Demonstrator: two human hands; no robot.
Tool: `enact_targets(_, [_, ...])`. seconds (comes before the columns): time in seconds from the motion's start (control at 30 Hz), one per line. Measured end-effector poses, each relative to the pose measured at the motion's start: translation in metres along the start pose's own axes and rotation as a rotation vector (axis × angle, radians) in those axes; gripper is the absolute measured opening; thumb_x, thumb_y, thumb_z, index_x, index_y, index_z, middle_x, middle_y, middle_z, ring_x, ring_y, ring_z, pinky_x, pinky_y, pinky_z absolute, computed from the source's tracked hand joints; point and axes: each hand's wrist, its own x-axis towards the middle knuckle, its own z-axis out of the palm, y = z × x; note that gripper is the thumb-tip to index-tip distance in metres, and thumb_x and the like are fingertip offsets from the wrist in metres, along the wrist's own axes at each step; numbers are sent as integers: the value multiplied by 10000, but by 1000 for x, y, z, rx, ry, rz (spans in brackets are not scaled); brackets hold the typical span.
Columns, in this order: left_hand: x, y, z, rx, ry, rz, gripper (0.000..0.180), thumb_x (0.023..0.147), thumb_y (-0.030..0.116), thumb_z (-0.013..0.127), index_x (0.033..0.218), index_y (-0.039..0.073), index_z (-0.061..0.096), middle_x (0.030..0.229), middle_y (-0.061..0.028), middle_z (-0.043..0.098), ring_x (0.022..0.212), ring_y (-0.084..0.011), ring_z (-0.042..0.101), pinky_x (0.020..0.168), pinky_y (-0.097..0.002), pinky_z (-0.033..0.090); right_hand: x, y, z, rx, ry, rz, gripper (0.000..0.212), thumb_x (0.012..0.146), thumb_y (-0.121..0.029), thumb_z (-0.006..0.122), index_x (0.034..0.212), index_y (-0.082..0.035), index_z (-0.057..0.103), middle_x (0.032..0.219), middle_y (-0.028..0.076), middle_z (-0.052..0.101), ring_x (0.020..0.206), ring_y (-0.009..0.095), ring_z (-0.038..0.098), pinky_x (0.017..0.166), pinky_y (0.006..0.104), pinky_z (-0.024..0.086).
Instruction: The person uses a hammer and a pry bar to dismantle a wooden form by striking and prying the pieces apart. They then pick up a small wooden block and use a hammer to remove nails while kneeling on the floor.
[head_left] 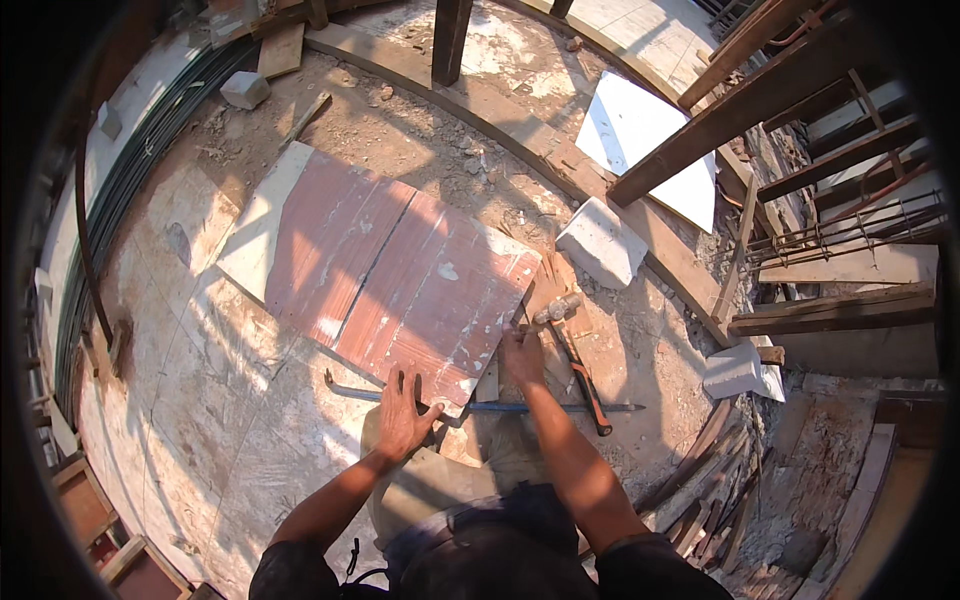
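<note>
A reddish, worn board (400, 270) with white patches lies at a slant in front of me. My left hand (403, 418) rests on its near corner, fingers spread over the surface and thumb stretched to the right. At the board's right edge my right hand (523, 355) is closed, its fingers curled against that edge; the fingertips are partly hidden. Just right of it lies a hammer (583, 382) with a black and orange handle, its metal head pointing away from me. A blue pry bar (490, 406) runs crosswise under the board's near corner, close to my knees.
A pale block (602, 242) sits beyond the hammer, and a white panel (650, 140) leans at the far right. Wooden posts (735, 100) and rebar (855, 235) crowd the right side. Long dark rods (135, 180) line the left. Scrap wood (705, 480) is piled at near right.
</note>
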Motion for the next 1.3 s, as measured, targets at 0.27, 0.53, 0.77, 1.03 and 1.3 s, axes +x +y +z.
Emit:
enact_targets(0.27, [-42, 4, -58, -93, 28, 76, 905, 831, 422, 806, 1534, 78, 352, 1515, -341, 356, 1331, -540, 456, 1080, -532, 449, 31, -20, 60, 1070, -281, 571, 837, 980, -723, 422, 1488, -63, 503, 1390, 157, 608, 1171, 294, 644, 991, 474, 512])
enact_targets(0.53, [-67, 34, -123, 303, 16, 410, 983, 699, 451, 889, 1513, 156, 422, 1556, -263, 362, 1448, -454, 361, 1167, -613, 307, -24, -133, -29, 1032, -151, 203, 644, 910, -507, 733, 1213, 55, 651, 1155, 146, 686, 921, 231, 684, 782, 343, 543])
enact_targets(0.77, [-46, 57, -248, 103, 920, 664, 592, 753, 117, 896, 1262, 37, 604, 1152, -190, 712, 1065, -347, 713, 916, -397, 569, -86, -332, -120, 898, -339, -267, 810, 913, -632, 679, 1250, 89, 535, 1150, 189, 611, 985, 285, 690, 732, 423, 603])
enact_targets(1.03, [-121, 93, -468, -368, 1394, 707, 453, 892, 163, 827, 1257, -2, 616, 1102, -83, 707, 976, -137, 656, 879, -303, 531, -194, -363, -156, 994, -447, -738, 559, 1044, -558, 523, 1162, -18, 609, 1005, 68, 641, 859, 157, 669, 772, 310, 550])
enact_targets(1.3, [-202, 72, -500, -444, 1618, 558, 385, 904, 237, 819, 1155, -2, 654, 1050, -87, 720, 924, -139, 663, 840, -288, 528, -157, -50, -83, 392, -423, -92, 383, 1003, -399, 630, 1051, -20, 652, 897, 79, 691, 741, 146, 691, 589, 300, 531])
